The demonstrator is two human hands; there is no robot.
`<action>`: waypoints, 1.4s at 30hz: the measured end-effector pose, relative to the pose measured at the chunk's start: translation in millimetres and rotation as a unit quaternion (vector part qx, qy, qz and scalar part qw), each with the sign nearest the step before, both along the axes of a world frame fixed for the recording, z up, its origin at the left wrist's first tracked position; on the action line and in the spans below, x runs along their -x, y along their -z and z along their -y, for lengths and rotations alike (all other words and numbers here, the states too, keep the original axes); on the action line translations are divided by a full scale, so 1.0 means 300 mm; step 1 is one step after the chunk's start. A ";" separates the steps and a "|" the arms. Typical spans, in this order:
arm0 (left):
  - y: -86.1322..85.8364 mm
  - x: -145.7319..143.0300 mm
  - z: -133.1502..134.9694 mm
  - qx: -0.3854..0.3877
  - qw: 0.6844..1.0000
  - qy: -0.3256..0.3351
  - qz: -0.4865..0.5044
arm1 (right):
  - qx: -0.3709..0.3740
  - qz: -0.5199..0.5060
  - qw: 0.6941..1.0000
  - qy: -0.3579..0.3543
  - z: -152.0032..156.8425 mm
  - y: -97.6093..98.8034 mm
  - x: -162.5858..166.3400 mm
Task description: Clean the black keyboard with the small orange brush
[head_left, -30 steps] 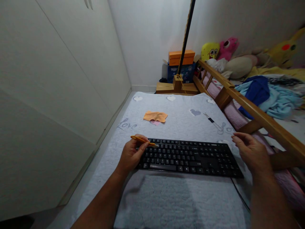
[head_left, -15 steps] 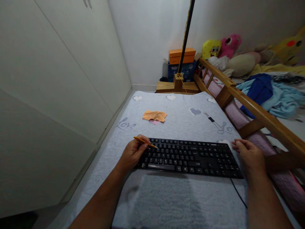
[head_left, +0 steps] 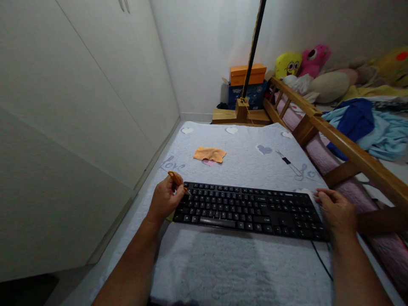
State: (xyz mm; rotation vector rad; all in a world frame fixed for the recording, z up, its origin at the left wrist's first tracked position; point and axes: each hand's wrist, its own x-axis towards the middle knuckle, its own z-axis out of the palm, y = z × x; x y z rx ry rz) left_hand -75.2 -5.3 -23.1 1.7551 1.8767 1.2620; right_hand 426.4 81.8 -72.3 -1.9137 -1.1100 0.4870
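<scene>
A black keyboard [head_left: 223, 208] lies across the patterned cloth in front of me. My left hand [head_left: 165, 197] is at the keyboard's upper left corner, fingers closed round a small orange-handled brush [head_left: 174, 177]. The brush's pale tip points down over the top left keys. My right hand [head_left: 336, 210] rests beside the keyboard's right end, fingers loosely bent and a little apart, with nothing visible in them. Beyond the keyboard lie a crumpled orange cloth [head_left: 210, 154] and a thin metal wire tool [head_left: 288, 162] with a black band.
A white cabinet [head_left: 95, 127] stands along the left. On the right runs a wooden bed rail [head_left: 350, 140], with plush toys and blue clothes behind it. At the back, a dark pole [head_left: 254, 46] rises from a wooden base before stacked boxes [head_left: 247, 75]. A cable [head_left: 321, 261] trails from the keyboard.
My left hand has moved left with the brush, off the number-row keys to the keyboard's left corner, and the brush points more steeply down. My right hand stays beside the keyboard.
</scene>
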 end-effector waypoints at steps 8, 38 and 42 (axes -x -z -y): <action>0.007 0.015 0.005 -0.085 0.987 -0.040 0.128 | 0.007 0.007 1.000 0.006 0.004 -0.024 0.020; 0.012 -0.063 0.009 0.025 0.996 0.061 0.065 | -0.007 0.022 1.000 -0.001 0.002 0.013 -0.002; -0.007 -0.040 0.013 0.010 1.000 0.027 0.006 | 0.000 0.024 1.000 -0.001 0.006 -0.003 0.007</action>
